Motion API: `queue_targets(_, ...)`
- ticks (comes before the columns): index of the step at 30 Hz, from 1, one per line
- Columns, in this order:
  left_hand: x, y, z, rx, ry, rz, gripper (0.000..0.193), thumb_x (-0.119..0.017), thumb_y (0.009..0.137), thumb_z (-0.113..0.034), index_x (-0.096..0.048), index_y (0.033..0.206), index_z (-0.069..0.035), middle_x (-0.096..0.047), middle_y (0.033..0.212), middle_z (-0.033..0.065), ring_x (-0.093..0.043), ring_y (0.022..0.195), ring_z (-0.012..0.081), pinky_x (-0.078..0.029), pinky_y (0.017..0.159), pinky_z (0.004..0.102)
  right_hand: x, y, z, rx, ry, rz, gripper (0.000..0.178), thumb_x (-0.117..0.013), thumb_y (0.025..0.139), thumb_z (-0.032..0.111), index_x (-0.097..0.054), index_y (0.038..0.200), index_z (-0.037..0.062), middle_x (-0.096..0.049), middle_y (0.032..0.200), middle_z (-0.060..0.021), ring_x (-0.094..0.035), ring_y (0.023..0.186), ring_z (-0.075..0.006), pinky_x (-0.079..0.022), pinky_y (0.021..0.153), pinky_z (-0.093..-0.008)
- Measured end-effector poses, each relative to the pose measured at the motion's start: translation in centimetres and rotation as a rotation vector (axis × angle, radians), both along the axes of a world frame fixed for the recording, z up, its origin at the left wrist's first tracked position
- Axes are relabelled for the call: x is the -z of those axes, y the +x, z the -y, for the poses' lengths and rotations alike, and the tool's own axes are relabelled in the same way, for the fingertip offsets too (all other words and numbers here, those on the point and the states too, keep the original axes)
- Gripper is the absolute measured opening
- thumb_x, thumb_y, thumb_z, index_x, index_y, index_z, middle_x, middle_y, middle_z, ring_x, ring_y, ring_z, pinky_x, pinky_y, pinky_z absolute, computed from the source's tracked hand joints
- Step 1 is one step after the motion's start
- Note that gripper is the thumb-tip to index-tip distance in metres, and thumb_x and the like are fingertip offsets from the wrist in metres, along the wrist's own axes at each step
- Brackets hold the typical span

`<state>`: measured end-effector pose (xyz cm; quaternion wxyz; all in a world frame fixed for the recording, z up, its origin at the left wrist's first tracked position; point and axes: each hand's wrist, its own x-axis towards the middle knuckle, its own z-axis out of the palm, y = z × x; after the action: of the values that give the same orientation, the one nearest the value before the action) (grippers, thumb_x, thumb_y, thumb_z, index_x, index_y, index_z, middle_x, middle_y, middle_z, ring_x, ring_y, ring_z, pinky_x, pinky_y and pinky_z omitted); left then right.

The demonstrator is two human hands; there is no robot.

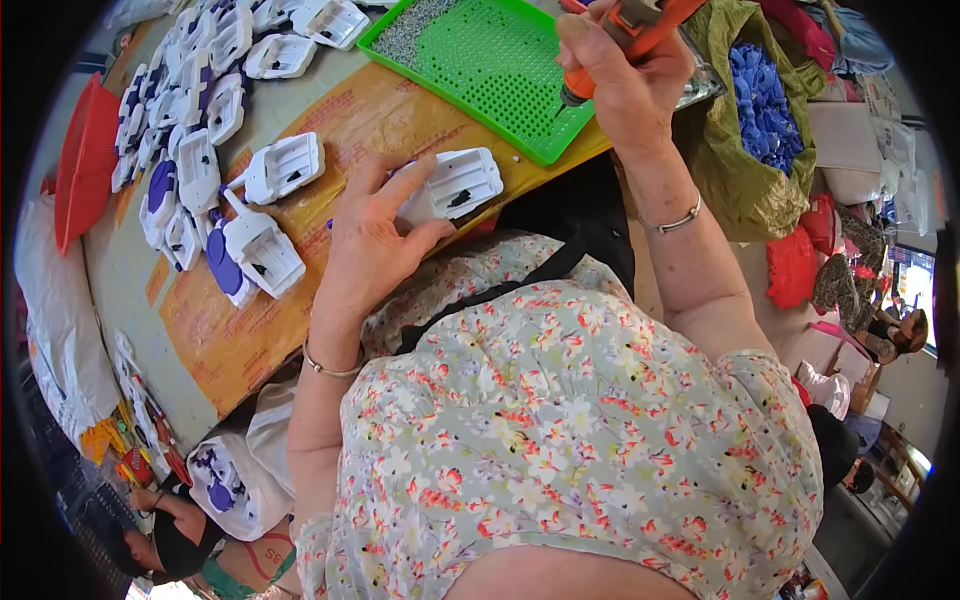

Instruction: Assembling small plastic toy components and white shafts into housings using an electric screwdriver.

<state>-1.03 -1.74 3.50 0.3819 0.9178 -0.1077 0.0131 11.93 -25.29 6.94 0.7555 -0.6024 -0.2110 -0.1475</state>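
Note:
My left hand [375, 235] lies on the table's near edge, its fingers and thumb pressed on one end of a white plastic housing [468, 182]. The housing's hollow side faces up, with small black pieces inside. My right hand [645, 95] is raised at the upper right and wrapped round an orange power screwdriver [640, 22]. Its dark tip hangs over the right end of a green tray [545, 150], which holds many small grey screws on its left side. Two similar white housings, one with a handle [285, 168] and another [265, 250], lie left of my left hand.
A heap of white and purple parts [200, 150] covers the table's left side, beside a red basin [85, 165]. Yellowish-brown sheeting [225, 345] lies under the work. At right stands an olive sack [725, 195] of blue parts [765, 105]. Another person [185, 525] shows at lower left.

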Motion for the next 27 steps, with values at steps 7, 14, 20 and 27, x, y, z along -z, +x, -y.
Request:
queue_targets(7, -0.4, -0.2, 0.3, -0.037, -0.047, 0.016, 0.059, -0.084, 0.073, -0.01, -0.066, 0.128, -0.003, -0.064, 0.12, 0.0178, -0.063, 0.108, 0.0378, -0.052, 0.092, 0.0437, 2.8, 4.1, -1.1, -0.406, 0.368, 0.486, 0.02, -0.074, 0.087, -0.002, -0.056, 0.084, 0.0059, -0.055, 0.065, 0.0019, -0.05, 0.051, -0.0057, -0.039, 0.048, -0.0241)
queue_targets(14, -0.1, 0.2, 0.2, -0.02, -0.014, 0.04, 0.059, -0.083, 0.071, -0.006, -0.067, 0.128, -0.003, -0.062, 0.123, 0.0113, -0.062, 0.108, 0.0287, -0.052, 0.089, 0.0357, -0.6, 2.0, -3.1, -0.552, 0.563, 0.386, 0.015, -0.073, 0.088, 0.0, -0.061, 0.097, 0.0005, -0.061, 0.07, -0.0022, -0.054, 0.054, -0.0079, -0.042, 0.05, -0.0237)
queue_targets(20, -0.3, 0.4, 0.2, -0.044, -0.075, -0.017, 0.058, -0.087, 0.067, -0.01, -0.071, 0.122, -0.003, -0.064, 0.113, 0.0179, -0.064, 0.104, 0.037, -0.053, 0.089, 0.043, -4.6, -4.7, -3.9, -0.2, 0.014, -0.14, 0.029, -0.076, 0.082, -0.006, -0.059, 0.104, -0.0002, -0.065, 0.078, -0.0049, -0.062, 0.066, -0.0103, -0.047, 0.059, -0.0245)
queue_targets(27, 0.0, 0.4, 0.2, -0.03, -0.114, 0.037, 0.058, -0.088, 0.066, -0.008, -0.072, 0.122, -0.002, -0.065, 0.107, 0.0157, -0.065, 0.098, 0.0351, -0.053, 0.086, 0.0422, -2.8, -4.2, -6.3, -0.447, 0.074, -0.066, 0.015, -0.078, 0.081, -0.001, -0.064, 0.086, 0.0005, -0.064, 0.074, -0.0013, -0.06, 0.066, -0.0082, -0.047, 0.061, -0.0249)
